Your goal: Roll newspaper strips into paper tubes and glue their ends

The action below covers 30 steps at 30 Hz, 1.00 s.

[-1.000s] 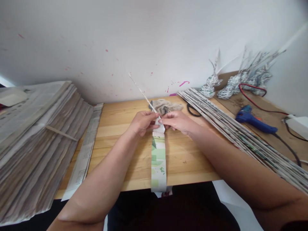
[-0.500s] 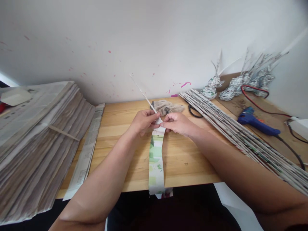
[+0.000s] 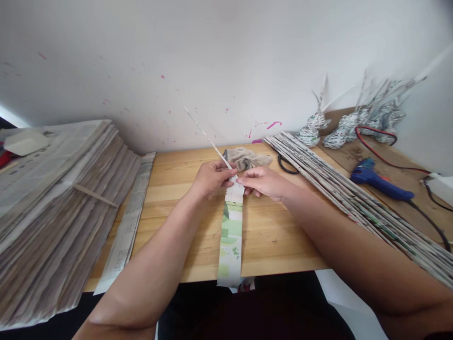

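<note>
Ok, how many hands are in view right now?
2: the left hand and the right hand, both at the far end of the green-and-white paper strip, where a thin rolled stick juts out.

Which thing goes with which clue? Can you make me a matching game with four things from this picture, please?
Things:
1. Paper strip
2. Glue gun
3. Cloth
4. Paper stack

Clues:
A. Rumpled, just beyond the hands
B. Piled high on the left side of the picture
C. Green and white, its far end in the fingers of the left hand and right hand
D. Blue, lying on the brown board

Right pairs: 1-C, 2-D, 3-A, 4-B
</note>
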Motion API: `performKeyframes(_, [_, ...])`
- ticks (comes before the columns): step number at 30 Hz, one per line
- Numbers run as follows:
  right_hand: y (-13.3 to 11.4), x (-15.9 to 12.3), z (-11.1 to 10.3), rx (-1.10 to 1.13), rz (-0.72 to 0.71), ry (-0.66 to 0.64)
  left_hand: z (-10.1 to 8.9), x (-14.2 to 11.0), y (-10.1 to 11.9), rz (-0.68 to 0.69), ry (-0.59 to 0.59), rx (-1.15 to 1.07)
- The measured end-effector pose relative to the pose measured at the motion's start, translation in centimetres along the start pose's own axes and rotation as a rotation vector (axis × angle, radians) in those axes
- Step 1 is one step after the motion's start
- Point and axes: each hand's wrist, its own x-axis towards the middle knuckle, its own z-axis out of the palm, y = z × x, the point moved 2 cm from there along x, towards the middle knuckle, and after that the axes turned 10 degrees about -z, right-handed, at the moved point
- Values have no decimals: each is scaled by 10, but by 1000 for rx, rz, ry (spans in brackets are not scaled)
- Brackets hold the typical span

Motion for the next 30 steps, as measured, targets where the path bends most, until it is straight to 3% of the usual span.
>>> performKeyframes(8, [-10, -4, 5, -650, -303, 66, 2, 2, -5, -72, 1, -70])
performKeyframes(19, [-14, -6, 1, -797, -371, -96, 4, 0, -5, -165, -46, -78])
performKeyframes(24, [-13, -7, -20, -647, -191, -258, 6, -1, -6, -144, -125, -39])
performKeyframes(28, [-15, -5, -32, -257, -187, -69, 10, -6, -8, -160, -304, 85])
performKeyframes(30, [-15, -3, -29, -30, -205, -83, 15, -11, -9, -166, -389, 131])
